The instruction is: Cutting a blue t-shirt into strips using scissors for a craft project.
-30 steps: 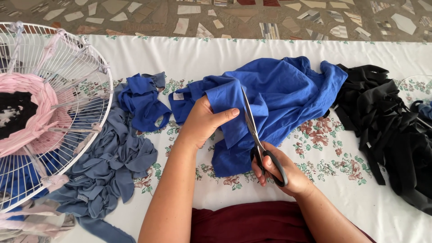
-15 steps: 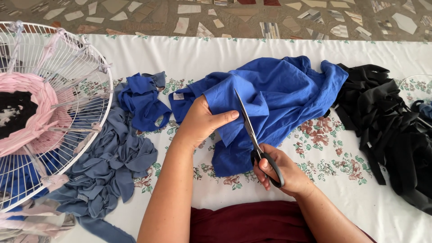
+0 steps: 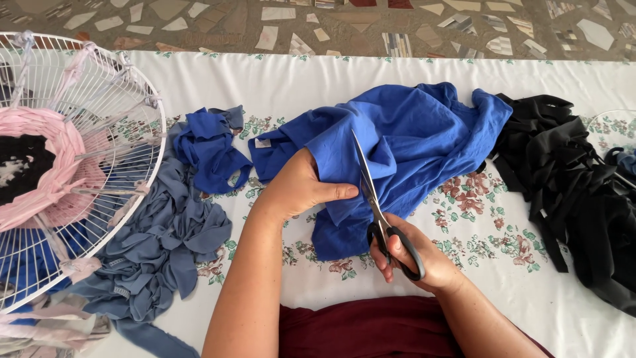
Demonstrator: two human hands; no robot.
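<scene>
White floral-print cloth (image 3: pixel 503 245) covers the work surface below a mosaic floor. At centre frame, the left hand (image 3: pixel 301 189) pinches a fold of the blue garment (image 3: pixel 411 142), fingers closed on the fabric. The right hand (image 3: pixel 414 255), lower centre, grips black-handled scissors (image 3: pixel 379 212), fingers curled through the loops, blades nearly shut along the fabric. A white wire fan guard (image 3: pixel 99 126) sits far left, black fabric strips (image 3: pixel 570 185) at right.

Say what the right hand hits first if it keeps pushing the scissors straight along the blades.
The right hand points its scissors up the picture, away from the person. First in line is the bright blue cloth the blades lie on; past it, probably bare white tablecloth.
</scene>
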